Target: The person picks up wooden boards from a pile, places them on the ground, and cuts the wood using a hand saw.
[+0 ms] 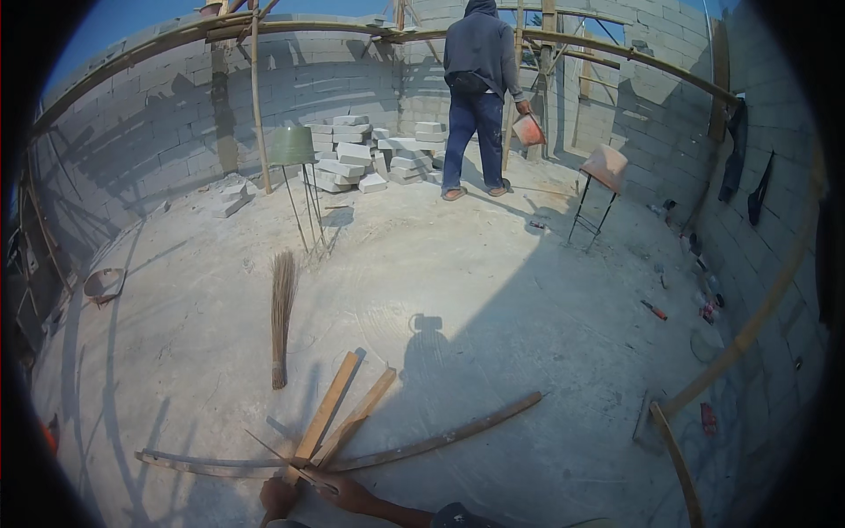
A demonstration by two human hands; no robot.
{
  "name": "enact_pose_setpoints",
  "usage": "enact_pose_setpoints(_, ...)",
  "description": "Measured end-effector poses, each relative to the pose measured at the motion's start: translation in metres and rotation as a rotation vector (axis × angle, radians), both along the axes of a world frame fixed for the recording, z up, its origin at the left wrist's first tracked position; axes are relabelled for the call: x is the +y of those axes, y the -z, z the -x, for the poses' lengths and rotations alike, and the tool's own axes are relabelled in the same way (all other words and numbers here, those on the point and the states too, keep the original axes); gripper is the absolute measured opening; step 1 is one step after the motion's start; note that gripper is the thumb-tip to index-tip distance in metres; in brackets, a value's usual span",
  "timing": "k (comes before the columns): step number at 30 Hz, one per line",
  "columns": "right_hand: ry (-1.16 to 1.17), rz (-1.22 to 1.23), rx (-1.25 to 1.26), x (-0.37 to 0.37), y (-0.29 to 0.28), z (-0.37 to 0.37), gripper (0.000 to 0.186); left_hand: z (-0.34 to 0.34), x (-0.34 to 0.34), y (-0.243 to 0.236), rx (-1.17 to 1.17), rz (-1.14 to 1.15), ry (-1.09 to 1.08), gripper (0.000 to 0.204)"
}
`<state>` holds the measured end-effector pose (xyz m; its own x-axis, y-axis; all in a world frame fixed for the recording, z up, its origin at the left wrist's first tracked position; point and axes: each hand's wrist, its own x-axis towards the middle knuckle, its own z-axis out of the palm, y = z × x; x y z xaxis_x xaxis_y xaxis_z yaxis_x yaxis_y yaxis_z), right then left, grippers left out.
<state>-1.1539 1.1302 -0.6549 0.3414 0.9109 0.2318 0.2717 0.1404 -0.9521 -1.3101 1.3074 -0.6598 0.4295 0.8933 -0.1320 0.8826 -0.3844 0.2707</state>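
Low in the head view, my left hand (278, 498) is closed round the near end of a wooden batten (333, 398). My right hand (349, 495) grips what looks like a handsaw (271, 449), seen nearly edge-on, its thin blade slanting across the wood. Beside the first batten lies a second wooden piece (363, 412), spreading away at an angle. Both rest across a long, bowed timber pole (440, 438) on the floor. My fingers hide the saw's handle and the exact line where blade meets wood.
A stick broom (282, 321) lies ahead. Upturned buckets, one green (291, 146) and one pale (606, 169), cap upright rods. Farther off, a person (478, 88) carries a red bucket (529, 130) near stacked blocks (352, 154). At right, a pole (748, 343) leans across.
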Motion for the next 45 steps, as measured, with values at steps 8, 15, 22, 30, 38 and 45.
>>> enact_pose_setpoints(8,-0.057,0.361,-0.025,-0.091,-0.029,-0.012,0.064,0.002,0.009,-0.001,0.056,0.092,0.016,0.052)
enact_pose_setpoints(15,-0.004,0.461,-0.03,-0.117,-0.102,-0.008,0.057,-0.005,0.001,0.011,0.129,-0.015,-0.037,0.039)
enact_pose_setpoints(22,-0.014,0.416,-0.155,0.035,-0.047,-0.009,0.05,-0.005,-0.014,-0.005,0.131,-0.056,-0.011,0.051)
enact_pose_setpoints(30,-0.031,0.705,-0.158,-0.146,-0.058,0.0,0.057,0.009,-0.007,0.009,0.118,0.058,0.017,0.039)
enact_pose_setpoints(38,0.187,0.39,-0.18,0.022,-0.064,-0.033,0.042,-0.049,-0.026,-0.044,0.085,0.028,0.041,0.039)
enact_pose_setpoints(45,0.039,0.616,-0.012,-0.112,-0.095,0.002,0.04,0.01,-0.017,-0.035,0.12,0.111,-0.031,0.044)
